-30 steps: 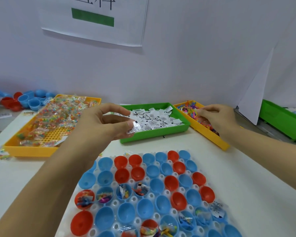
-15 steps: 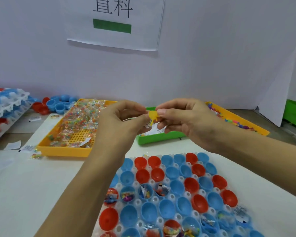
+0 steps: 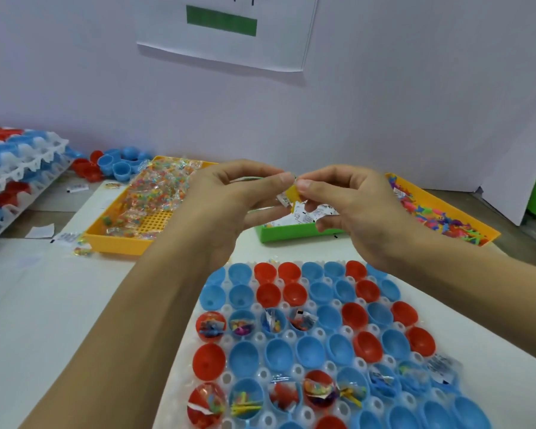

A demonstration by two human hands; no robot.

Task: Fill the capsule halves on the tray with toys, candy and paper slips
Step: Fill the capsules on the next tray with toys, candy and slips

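My left hand (image 3: 232, 199) and my right hand (image 3: 350, 205) meet above the far edge of the white capsule tray (image 3: 260, 374). Between their fingertips they pinch a small yellow toy (image 3: 292, 192) together with a white paper slip (image 3: 283, 199). The tray holds blue and red capsule halves (image 3: 279, 352); several in the third row and in the near rows hold toys, candy and slips, while the others are empty.
Behind my hands stand an orange tray of wrapped candy (image 3: 149, 205), a green tray of paper slips (image 3: 294, 230) and an orange tray of small toys (image 3: 440, 215). Stacked capsule trays (image 3: 16, 171) and loose halves (image 3: 115, 164) lie far left. A wall rises close behind.
My right hand left the toy tray and came to my left hand with a yellow toy. Both hands now pinch toy and slip together. The view has shifted left.
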